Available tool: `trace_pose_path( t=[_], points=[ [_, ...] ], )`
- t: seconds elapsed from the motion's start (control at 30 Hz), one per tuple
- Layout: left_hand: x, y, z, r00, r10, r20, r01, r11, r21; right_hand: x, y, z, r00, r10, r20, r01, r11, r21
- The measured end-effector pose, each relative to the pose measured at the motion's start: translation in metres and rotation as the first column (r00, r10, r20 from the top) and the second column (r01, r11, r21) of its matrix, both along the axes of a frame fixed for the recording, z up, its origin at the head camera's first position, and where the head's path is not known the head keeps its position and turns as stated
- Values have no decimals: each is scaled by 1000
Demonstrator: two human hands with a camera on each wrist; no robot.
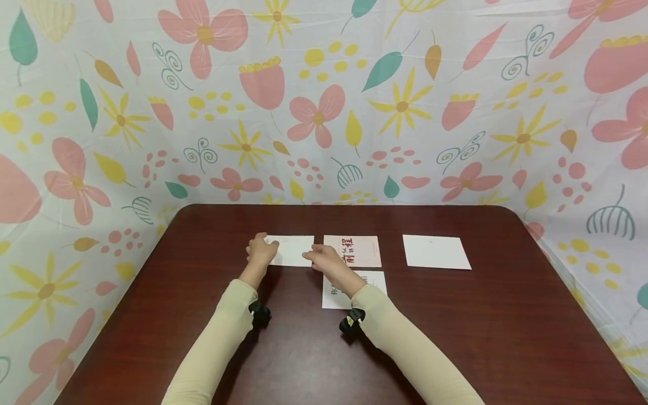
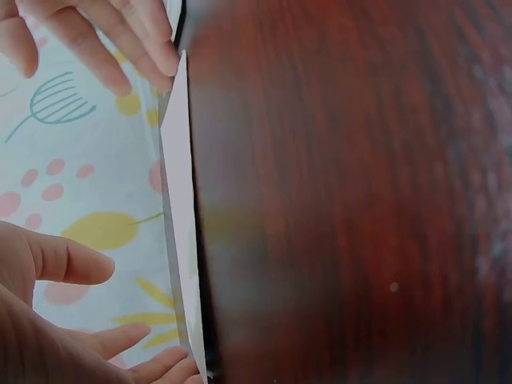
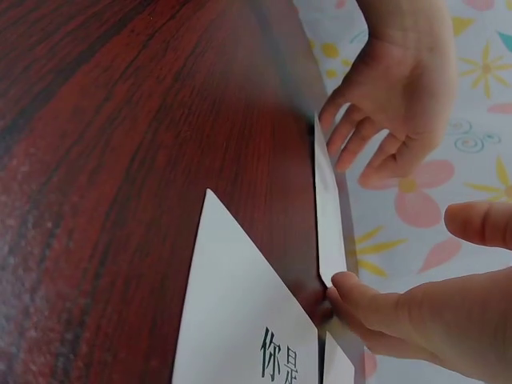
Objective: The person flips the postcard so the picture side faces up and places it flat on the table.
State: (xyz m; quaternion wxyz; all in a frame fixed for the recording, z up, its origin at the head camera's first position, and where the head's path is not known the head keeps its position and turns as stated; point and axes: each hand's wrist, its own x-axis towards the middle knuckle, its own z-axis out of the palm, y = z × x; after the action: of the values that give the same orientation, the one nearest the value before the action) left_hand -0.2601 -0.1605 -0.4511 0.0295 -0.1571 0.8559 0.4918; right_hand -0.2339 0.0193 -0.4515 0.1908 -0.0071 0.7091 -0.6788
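A blank white card (image 1: 293,250) lies flat toward the back of the dark table, between both hands. My left hand (image 1: 260,254) is at its left end, fingertips at the card's edge and thumb held apart above. At the opposite end is my right hand (image 1: 328,261), its fingertips touching the card's corner; in the right wrist view the thumb (image 3: 480,222) stands away from the fingers. Beside the right hand lies a pink card (image 1: 368,251) with red characters. Below the right wrist, partly covered by the forearm, is a white card (image 1: 331,299) with dark characters.
Another blank white card (image 1: 437,251) lies on the right part of the table (image 1: 496,315). A flower-patterned cloth (image 1: 324,112) hangs behind and at the sides of the table. Each wrist wears a small black camera.
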Motion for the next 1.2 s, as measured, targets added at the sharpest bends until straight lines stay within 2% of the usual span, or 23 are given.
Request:
trace_pose_path(
  t=[0.17, 0.37, 0.63, 0.93, 1.2],
  points=[
    [-1, -3, 0, 1000, 8, -6, -8, 1000, 3, -1, 0, -1, 1000, -27, 1, 27, 1000, 0],
    [-2, -2, 1, 1000, 16, -8, -16, 1000, 9, 0, 1, 7, 999, -51, -2, 51, 999, 8],
    [-1, -1, 7, 998, 47, -30, -45, 997, 59, -4, 1, 14, 997, -75, -32, 76, 996, 37],
    [-2, 1, 12, 989, 104, -102, -90, 986, 138, -3, 3, 22, 992, -82, -96, 92, 991, 99],
    [1, 4, 15, 966, 155, -208, -111, 972, 209, -4, 4, 24, 990, -91, -104, 99, 992, 76]
  ],
)
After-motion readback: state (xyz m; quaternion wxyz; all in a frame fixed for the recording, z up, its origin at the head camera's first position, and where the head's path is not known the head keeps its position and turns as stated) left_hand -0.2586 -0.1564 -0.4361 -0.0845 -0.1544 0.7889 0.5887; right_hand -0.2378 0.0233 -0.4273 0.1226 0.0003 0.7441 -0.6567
